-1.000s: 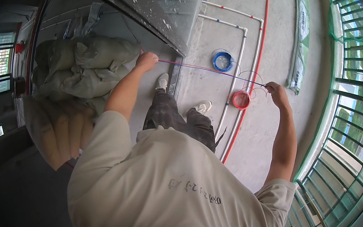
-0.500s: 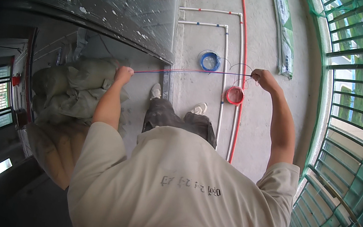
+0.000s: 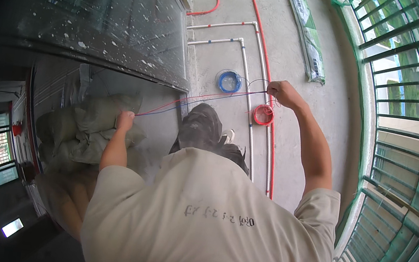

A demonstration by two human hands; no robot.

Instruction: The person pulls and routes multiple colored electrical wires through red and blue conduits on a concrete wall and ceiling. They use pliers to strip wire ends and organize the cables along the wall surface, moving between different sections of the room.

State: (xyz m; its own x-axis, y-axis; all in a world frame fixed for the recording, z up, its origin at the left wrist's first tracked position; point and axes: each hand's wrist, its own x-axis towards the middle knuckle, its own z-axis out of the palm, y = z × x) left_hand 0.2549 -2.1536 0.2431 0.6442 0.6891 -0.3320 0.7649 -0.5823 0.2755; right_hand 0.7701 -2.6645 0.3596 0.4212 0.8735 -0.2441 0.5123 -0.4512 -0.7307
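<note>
Drawn further apart than half a second ago: left hand [image 3: 125,120] lower by the grey sacks [image 3: 87,124], right hand [image 3: 279,91] out over the concrete floor [image 3: 327,94]. Both clenched on red and blue wires [image 3: 198,100] stretched taut between. Blue coil [image 3: 230,81] and red coil [image 3: 263,115] lying beside white pipes [image 3: 248,104].

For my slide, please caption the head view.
Both hands, left and right, stretch thin red and blue wires above coils on concrete.
</note>
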